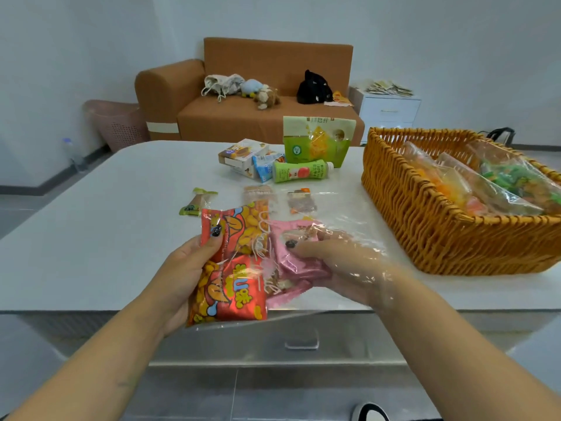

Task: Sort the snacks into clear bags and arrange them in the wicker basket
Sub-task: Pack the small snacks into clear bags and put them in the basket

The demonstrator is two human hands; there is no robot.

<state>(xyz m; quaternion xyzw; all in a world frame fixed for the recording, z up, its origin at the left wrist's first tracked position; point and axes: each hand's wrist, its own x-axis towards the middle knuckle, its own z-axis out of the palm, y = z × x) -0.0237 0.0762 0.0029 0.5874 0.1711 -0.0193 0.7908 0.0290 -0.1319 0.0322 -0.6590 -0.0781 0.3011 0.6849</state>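
The white table [91, 238] fills mid-frame, with the wicker basket [425, 208] at right holding filled bags. At lower centre, the left hand [182, 268] grips red snack packs [230, 268] in a clear bag [349, 226]. The right hand [343, 265], inside it, pinches a pink pack [297, 262].

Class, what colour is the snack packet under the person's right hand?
Pink, seen through the clear bag; head view shows it best.

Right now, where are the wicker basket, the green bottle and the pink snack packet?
wicker basket [425, 220]: head view, woven front wall.
green bottle [300, 172]: head view, middle of its label.
pink snack packet [299, 264]: head view, lower part, inside the clear bag.
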